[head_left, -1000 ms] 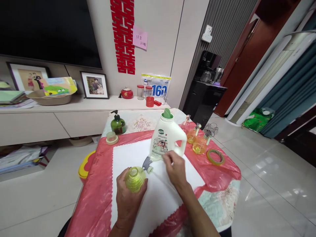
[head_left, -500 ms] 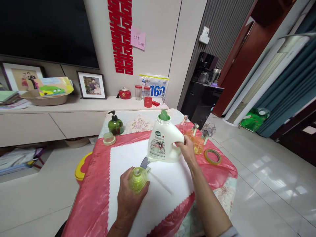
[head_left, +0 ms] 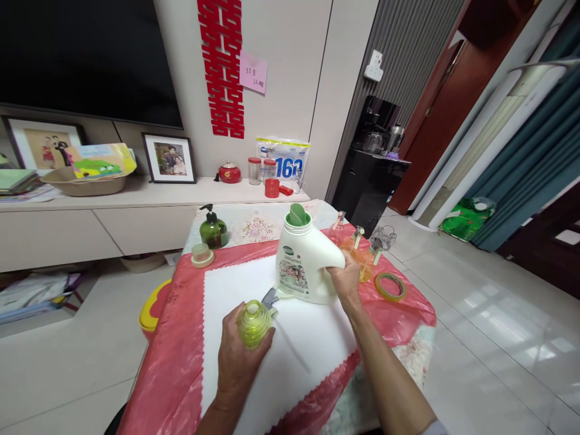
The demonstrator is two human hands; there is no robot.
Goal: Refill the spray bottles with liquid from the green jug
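Note:
My left hand (head_left: 238,356) is wrapped round a ribbed yellow-green bottle (head_left: 254,325), its open mouth facing up. The fingers of my right hand (head_left: 347,284) close round the handle of a white detergent jug (head_left: 292,266). The jug is uncapped, with a green spout inside its neck, and leans a little to the left. Between bottle and jug lies a grey spray head (head_left: 270,297), its thin clear tube (head_left: 292,344) stretching over the white mat (head_left: 235,275). The bottle's mouth is apart from the jug's.
A green pump bottle (head_left: 212,229) and a pale round cap (head_left: 202,255) stand at the left back. Clear orange spray bottles (head_left: 365,266) and a roll of tape (head_left: 390,287) are on the right. Red plastic sheeting (head_left: 174,338) covers the table under the mat.
The jug's base has moved slightly right, and its top leans more to the left. My right hand has shifted a little right with it. My left hand and the bottle have hardly moved.

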